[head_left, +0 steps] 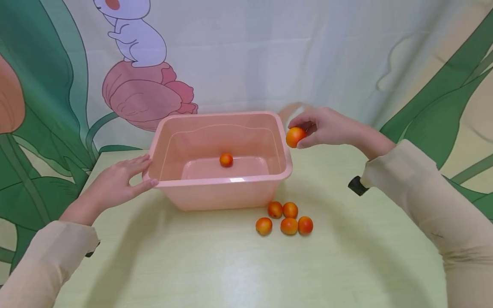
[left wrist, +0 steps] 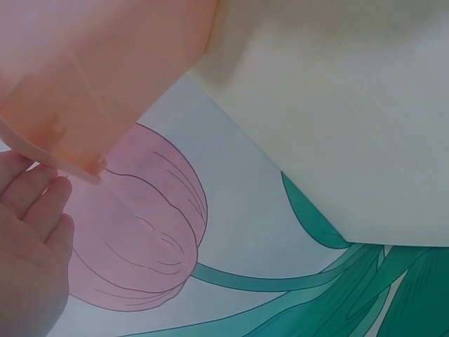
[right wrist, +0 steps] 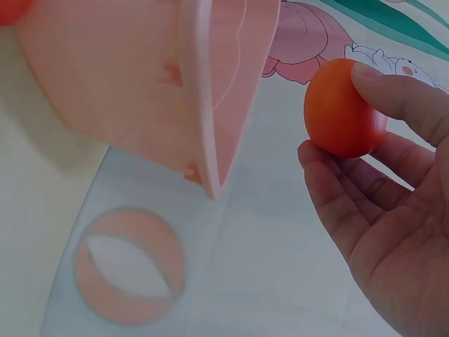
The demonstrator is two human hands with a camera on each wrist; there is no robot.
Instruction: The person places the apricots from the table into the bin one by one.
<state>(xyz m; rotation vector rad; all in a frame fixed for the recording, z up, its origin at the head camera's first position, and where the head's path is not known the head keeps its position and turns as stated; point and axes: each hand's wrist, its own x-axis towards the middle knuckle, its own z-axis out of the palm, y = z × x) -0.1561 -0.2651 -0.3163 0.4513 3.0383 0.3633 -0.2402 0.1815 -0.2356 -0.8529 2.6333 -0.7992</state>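
A pink plastic basin (head_left: 221,194) stands on the table, with one small orange-red fruit (head_left: 226,160) on its floor. My left hand (head_left: 119,182) rests on the basin's left rim, fingers and thumb fairly straight; the left wrist view shows the fingertips (left wrist: 59,186) touching under the rim. Just beyond the right rim, my right hand (head_left: 325,128) pinches another orange-red fruit (head_left: 295,137) between thumb and fingers. That fruit (right wrist: 344,109) is smooth and held apart from the basin in the right wrist view. Several similar fruits (head_left: 289,226) lie in front of the basin's right corner.
The pale table (head_left: 215,265) reaches toward me. Behind it hangs a cloth (head_left: 269,64) printed with a white animal, pink flowers and green leaves. A small black object (head_left: 358,185) shows at the right cuff.
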